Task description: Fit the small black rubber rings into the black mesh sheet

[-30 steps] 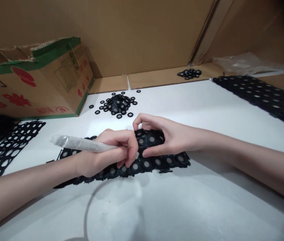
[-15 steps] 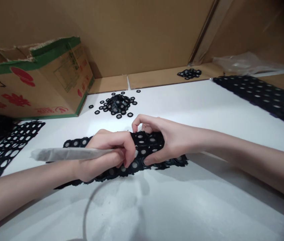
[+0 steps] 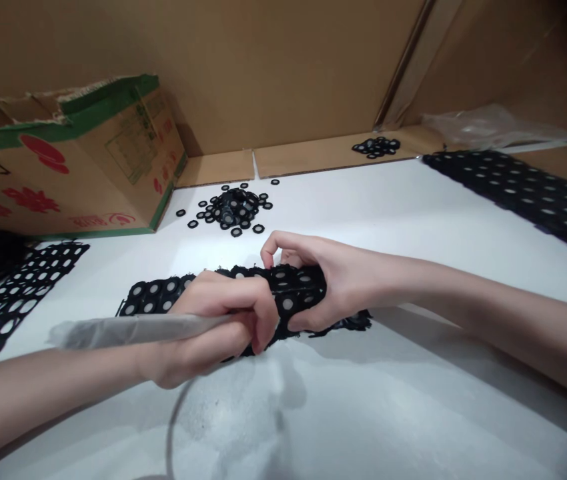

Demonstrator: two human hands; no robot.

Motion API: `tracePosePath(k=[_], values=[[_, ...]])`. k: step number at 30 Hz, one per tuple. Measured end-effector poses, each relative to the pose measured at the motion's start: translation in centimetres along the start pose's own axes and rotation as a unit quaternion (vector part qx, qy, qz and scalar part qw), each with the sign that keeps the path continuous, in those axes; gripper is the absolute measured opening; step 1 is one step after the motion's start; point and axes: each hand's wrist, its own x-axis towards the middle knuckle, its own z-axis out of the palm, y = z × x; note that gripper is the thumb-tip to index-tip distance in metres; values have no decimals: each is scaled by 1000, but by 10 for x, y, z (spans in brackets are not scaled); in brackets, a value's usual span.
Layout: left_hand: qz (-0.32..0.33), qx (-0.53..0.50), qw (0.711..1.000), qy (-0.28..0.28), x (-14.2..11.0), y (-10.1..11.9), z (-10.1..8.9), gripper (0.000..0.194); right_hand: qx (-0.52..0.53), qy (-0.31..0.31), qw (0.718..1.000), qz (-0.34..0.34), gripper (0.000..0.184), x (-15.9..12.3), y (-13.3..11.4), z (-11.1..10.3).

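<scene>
My left hand (image 3: 221, 317) is closed round a slim tool (image 3: 128, 331) wrapped in grey-white material. Its long end points left over my wrist, while its working tip is hidden by my fingers. Beneath that hand lies a black rubber sheet (image 3: 152, 289) with rows of round pieces showing pale centres. My right hand (image 3: 308, 280) is closed over the sheet's right part, thumb on the near side and fingers bent at the far side. Its fingertips are partly hidden. Both hands sit close together over the sheet.
Loose black rings (image 3: 233, 208) lie heaped behind the sheet, and a smaller pile (image 3: 376, 147) rests on cardboard at the back. A perforated black sheet (image 3: 18, 293) is at left, another dotted sheet (image 3: 518, 193) at right. A cardboard box (image 3: 108, 160) stands back left.
My left hand and its tool have moved slightly toward me and to the right. More of the sheet's upper left shows; its lower left edge is now covered. My right hand is nearly unmoved.
</scene>
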Motion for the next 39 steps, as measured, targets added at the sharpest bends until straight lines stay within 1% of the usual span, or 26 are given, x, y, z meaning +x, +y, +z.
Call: tracePosePath(k=[4, 9, 13, 17, 20, 23, 26, 30, 32, 35, 37, 39], values=[[6, 2, 1000, -19, 0, -3, 2, 16, 11, -2, 1000, 6, 52, 0, -2, 1], [-16, -24, 999, -39, 3, -5, 1, 14, 11, -6, 1000, -1, 52, 1, -2, 1], [-43, -43, 996, -63, 5, -3, -2, 15, 15, -17, 1000, 2, 51, 1, -1, 0], [-86, -80, 990, -82, 7, 0, -4, 15, 25, -24, 999, 2, 52, 1, 0, 0], [-103, -97, 986, -86, 8, 2, -4, 15, 33, -26, 999, 6, 52, 0, 0, -1], [-112, -124, 984, -67, 7, 2, -3, 15, 38, -27, 999, 9, 52, 0, -1, -1], [-120, -172, 977, -37, 5, 0, -1, 16, 36, -26, 999, 13, 54, 0, -2, -1], [-86, -233, 969, 8, 5, -1, -3, 14, 24, -33, 999, 24, 55, 0, -5, -5], [-59, -225, 972, 36, 7, -1, -8, 13, -13, -26, 999, 31, 56, -1, -6, -9], [-25, -184, 979, 83, 11, -3, -16, 12, -91, -4, 994, 53, 59, -2, -9, -18], [-17, -157, 981, 110, 13, -8, -20, 13, -124, 4, 990, 63, 63, -2, -10, -22], [-16, -137, 982, 130, 15, -14, -23, 14, -136, 16, 989, 58, 61, 0, -10, -24]])
